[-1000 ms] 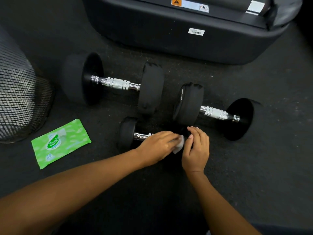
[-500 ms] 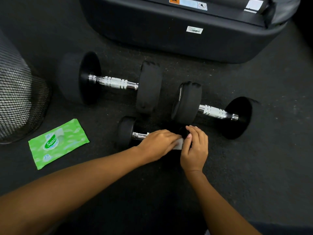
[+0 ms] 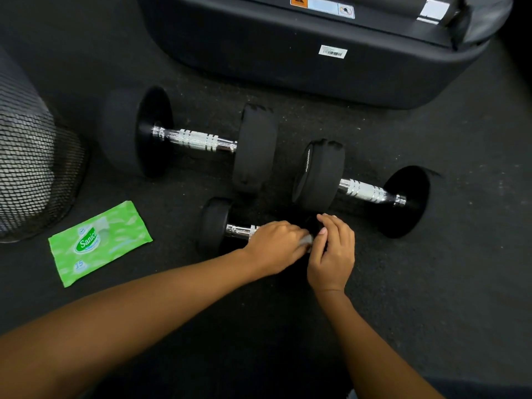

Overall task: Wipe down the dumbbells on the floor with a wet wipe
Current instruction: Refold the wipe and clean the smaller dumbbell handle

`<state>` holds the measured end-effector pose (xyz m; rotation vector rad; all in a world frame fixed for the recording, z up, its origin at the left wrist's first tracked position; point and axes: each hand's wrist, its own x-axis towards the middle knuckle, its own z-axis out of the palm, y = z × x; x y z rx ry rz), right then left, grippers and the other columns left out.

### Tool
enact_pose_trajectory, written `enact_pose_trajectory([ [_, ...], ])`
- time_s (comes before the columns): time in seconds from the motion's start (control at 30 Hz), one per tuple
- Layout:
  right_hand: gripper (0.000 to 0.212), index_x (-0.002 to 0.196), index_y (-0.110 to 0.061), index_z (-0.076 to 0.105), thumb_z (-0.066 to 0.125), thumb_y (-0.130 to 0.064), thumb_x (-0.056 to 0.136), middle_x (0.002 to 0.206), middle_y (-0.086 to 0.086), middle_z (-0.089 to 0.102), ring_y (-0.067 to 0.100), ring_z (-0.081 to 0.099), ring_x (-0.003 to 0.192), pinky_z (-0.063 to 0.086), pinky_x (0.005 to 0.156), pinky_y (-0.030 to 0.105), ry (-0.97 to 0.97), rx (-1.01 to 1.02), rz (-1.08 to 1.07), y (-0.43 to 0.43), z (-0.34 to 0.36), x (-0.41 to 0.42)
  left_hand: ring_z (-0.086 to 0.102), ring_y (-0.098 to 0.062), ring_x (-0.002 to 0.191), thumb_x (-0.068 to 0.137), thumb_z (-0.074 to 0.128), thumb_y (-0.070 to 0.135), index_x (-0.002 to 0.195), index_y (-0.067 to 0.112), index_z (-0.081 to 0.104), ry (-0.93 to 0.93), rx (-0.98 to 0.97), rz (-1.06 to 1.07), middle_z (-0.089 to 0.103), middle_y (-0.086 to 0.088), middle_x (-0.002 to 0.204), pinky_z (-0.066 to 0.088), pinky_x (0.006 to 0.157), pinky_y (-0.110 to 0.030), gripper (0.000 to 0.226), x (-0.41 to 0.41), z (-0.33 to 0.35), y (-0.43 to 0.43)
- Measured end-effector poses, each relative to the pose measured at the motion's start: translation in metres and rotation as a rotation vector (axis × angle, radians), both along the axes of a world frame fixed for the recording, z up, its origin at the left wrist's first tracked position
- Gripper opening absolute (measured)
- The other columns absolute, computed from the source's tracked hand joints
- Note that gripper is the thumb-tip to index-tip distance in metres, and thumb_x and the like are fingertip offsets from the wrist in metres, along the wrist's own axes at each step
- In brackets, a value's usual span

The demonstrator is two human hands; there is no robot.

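We look down on a dark speckled rubber floor [image 3: 431,283], the small dumbbell [image 3: 214,226] lying nearest us. Beyond the small dumbbell and to its left lies a big dumbbell [image 3: 195,139], beyond it to the right a mid-sized dumbbell [image 3: 362,191], and further back stands a black machine base [image 3: 288,59]. Left of the small dumbbell sits a green wet-wipe pack [image 3: 99,243], and far left a mesh bin [image 3: 28,174]. The left hand [image 3: 273,246] curls over its chrome handle, clutching a white wet wipe [image 3: 306,241]; the right hand [image 3: 334,254] curls round its right-end weight
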<state>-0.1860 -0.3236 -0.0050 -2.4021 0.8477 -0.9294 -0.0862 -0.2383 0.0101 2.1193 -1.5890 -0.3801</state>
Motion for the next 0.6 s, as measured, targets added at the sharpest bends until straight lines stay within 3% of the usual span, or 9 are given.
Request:
enact_pose_trajectory([
  [0.1, 0.035, 0.107, -0.003, 0.064, 0.036, -0.016, 0.092, 0.108, 0.010, 0.064, 0.017, 0.050, 0.108, 0.042, 0.093, 0.036, -0.007, 0.002, -0.002, 0.000, -0.001, 0.000, 0.060, -0.029, 0.098, 0.098, 0.037, 0.034, 0.107, 0.017, 0.063, 0.116, 0.252, 0.061, 0.066, -0.009, 0.107, 0.048, 0.082, -0.038, 0.033, 0.012, 0.011, -0.007],
  [0.27, 0.035, 0.108, -0.003, 0.064, 0.035, -0.017, 0.092, 0.108, 0.009, 0.064, 0.016, 0.050, 0.108, 0.042, 0.093, 0.035, -0.005, 0.006, -0.004, 0.001, 0.000, 0.000, 0.057, -0.036, 0.104, 0.098, 0.033, 0.036, 0.108, 0.010, 0.063, 0.182, 0.500, 0.154, 0.061, -0.018, 0.113, 0.042, 0.078, -0.035, 0.040, 0.028, 0.017, -0.017],
  [0.6, 0.035, 0.107, -0.003, 0.064, 0.036, -0.016, 0.092, 0.107, 0.010, 0.064, 0.016, 0.050, 0.108, 0.042, 0.093, 0.033, -0.012, 0.007, -0.003, 0.001, 0.000, 0.000, 0.058, -0.033, 0.103, 0.098, 0.033, 0.039, 0.112, 0.017, 0.061, 0.139, 0.443, 0.132, 0.063, -0.013, 0.112, 0.041, 0.076, -0.035, 0.038, 0.020, 0.020, -0.014],
])
